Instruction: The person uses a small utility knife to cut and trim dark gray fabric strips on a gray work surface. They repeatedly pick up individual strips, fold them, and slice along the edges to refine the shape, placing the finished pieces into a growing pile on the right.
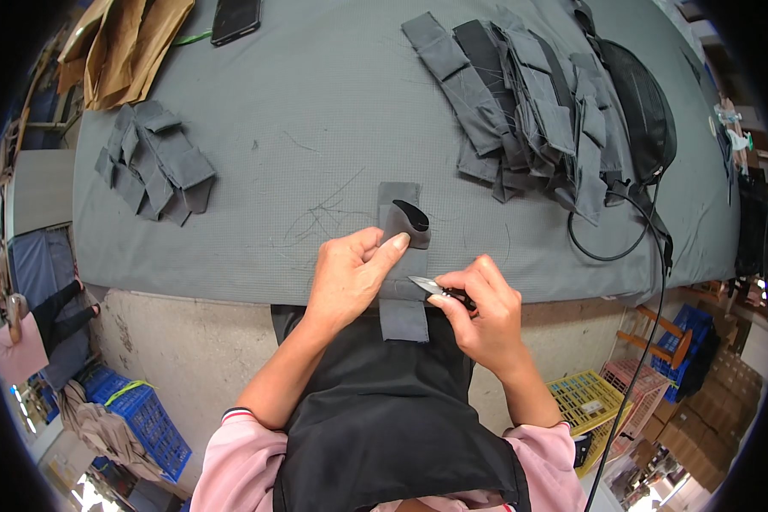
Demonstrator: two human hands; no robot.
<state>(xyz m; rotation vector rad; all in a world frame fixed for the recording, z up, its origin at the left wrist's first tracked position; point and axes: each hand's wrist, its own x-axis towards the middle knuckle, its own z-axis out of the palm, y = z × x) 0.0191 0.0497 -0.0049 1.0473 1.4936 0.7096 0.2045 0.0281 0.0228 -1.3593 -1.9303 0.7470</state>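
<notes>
A grey fabric strip (404, 321) lies at the table's front edge, its near end hanging over toward my apron. Near its far end a folded piece stands up as a loop with a dark inside. My left hand (348, 275) pinches the strip by that loop between thumb and fingers. Closed around a small pointed thread snipper (427, 286) with a dark handle, my right hand (488, 317) holds its metal tip against the strip. Loose dark threads (328, 213) are scattered on the cloth beyond my left hand.
A pile of grey strips (520, 102) lies far right beside a black bag (640, 107) and a black cable (606, 256). A smaller pile (158, 162), brown paper (128, 51) and a phone (235, 19) are at left. Crates (584, 401) stand below; another person (26, 337) is left.
</notes>
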